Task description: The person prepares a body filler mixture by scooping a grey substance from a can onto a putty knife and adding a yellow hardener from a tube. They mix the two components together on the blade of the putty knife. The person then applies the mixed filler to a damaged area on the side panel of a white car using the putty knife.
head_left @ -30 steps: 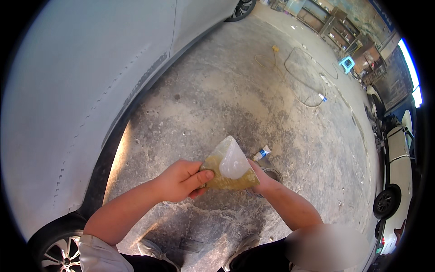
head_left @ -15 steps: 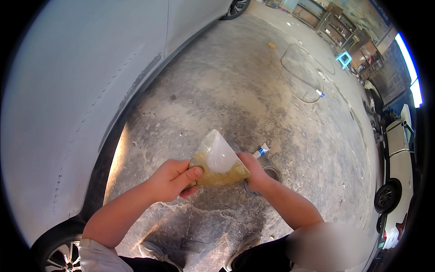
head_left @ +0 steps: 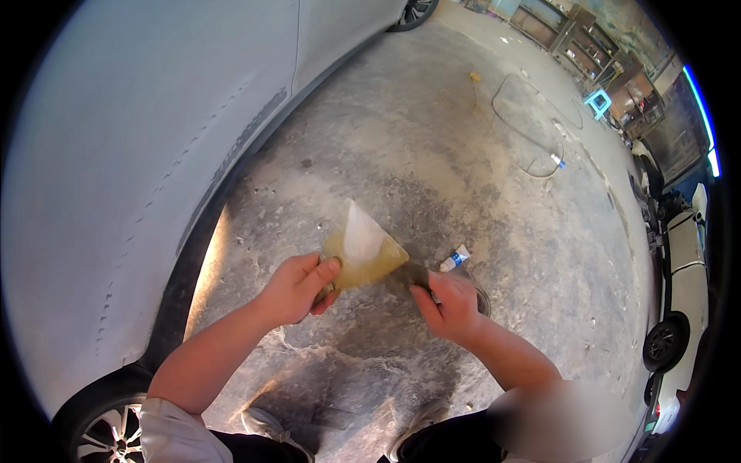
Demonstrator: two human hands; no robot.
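Observation:
My left hand (head_left: 293, 292) is closed on the lower left corner of a yellowish board (head_left: 376, 266), its thumb on top. A smooth patch of white paste (head_left: 361, 236) covers the board's upper middle. My right hand (head_left: 449, 307) grips a dark, flat scraper (head_left: 407, 278), whose blade is blurred and lies close to the board's right corner; whether they touch I cannot tell. Just beyond my right hand, a white and blue tube (head_left: 455, 258) lies near a round can (head_left: 484, 302), mostly hidden behind that hand.
At the left stands a grey car body (head_left: 154, 116) with a rough strip along its lower edge and a wheel (head_left: 116, 432) near me. A hose (head_left: 495, 104) loops over the concrete floor. Farther off are a blue stool (head_left: 597, 103), shelves (head_left: 575, 46) and a white vehicle (head_left: 685, 262).
My right hand has come away from behind the board, toward the lower right, bringing the scraper into sight. The board has shifted slightly up and left in the picture.

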